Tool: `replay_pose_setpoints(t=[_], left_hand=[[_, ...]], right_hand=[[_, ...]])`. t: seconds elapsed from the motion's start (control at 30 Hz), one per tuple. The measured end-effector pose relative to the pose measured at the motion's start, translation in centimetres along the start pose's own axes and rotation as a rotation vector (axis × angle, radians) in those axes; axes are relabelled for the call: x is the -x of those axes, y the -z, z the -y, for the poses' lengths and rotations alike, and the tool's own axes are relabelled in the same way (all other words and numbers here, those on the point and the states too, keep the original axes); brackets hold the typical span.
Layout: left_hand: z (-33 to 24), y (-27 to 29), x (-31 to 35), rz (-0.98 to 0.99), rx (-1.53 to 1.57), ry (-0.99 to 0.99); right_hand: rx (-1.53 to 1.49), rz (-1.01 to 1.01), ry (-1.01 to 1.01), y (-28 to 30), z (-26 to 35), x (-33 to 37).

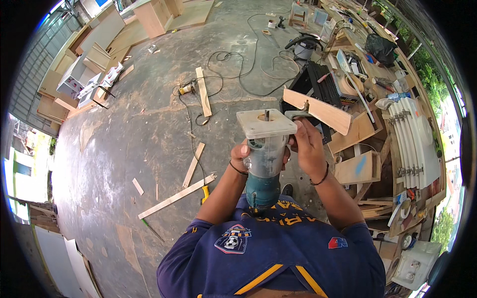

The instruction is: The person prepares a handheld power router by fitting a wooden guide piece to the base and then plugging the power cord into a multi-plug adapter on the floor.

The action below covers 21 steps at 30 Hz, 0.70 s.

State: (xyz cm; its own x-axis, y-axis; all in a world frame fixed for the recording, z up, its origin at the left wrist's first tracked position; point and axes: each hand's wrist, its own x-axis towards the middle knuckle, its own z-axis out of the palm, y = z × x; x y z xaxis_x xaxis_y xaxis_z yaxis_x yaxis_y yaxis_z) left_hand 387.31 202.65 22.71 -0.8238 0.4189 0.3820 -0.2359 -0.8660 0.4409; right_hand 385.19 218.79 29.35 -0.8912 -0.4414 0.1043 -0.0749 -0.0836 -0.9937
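Littered floor; left fingers and right fingers clasp an upturned trim router; slipping onto its bit could cut.

Wood strips on grey floor

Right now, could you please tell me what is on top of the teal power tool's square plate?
A dark bit stands up from the middle of the square plate. Inside the teal power tool, the bit's lower end is covered and cannot be seen.
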Motion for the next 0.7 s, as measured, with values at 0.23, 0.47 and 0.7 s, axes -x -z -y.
replay_pose_setpoints(t=[0.23,0.47,0.7], left_hand=[[1.2,0.2,-0.1,0.077,0.182,-0.028],[1.1,0.4,-0.4,0.135,0.232,-0.055],[0.9,0.0,-0.1,0.128,0.267,-0.093]], right_hand=[[-0.127,0.089,0.007,-0.3,1.2,0.6],[-0.072,0.118,0.008,0.2,-0.5,0.0],[-0.191,0.194,0.101,-0.3,-0.3,0.1]])
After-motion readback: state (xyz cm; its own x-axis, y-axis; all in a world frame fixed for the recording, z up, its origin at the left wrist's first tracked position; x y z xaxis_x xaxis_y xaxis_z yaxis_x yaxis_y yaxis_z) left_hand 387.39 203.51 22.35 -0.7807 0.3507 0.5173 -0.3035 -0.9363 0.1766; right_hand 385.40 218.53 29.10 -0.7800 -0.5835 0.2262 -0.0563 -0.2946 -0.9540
